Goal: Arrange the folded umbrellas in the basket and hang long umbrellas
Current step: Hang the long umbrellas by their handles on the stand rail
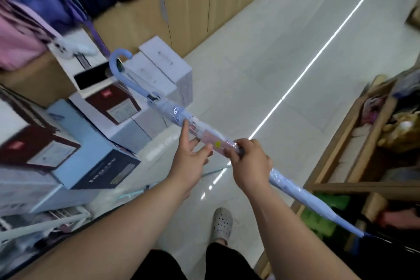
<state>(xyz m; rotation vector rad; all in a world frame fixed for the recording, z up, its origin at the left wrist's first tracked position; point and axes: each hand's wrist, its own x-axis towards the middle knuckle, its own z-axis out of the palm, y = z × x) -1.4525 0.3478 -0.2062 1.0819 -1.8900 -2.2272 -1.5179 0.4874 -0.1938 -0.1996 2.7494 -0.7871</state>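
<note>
A long light-blue umbrella [169, 110] in a clear plastic sleeve lies slanted across the view, its curved handle [118, 63] up at the left and its tip low at the right. My right hand [247, 161] grips its middle, fingers curled round the shaft by a pink label. My left hand [191, 157] touches the umbrella just left of that, fingers fairly straight against the label. Other long umbrellas [75, 2] hang at the upper left, blurred. No basket is visible.
Stacked boxes [95, 134] fill the left side on a low display. A wooden shelf unit [354, 143] with goods stands at the right. A tiled aisle [272, 57] runs between them. My foot in a grey clog [221, 223] is below.
</note>
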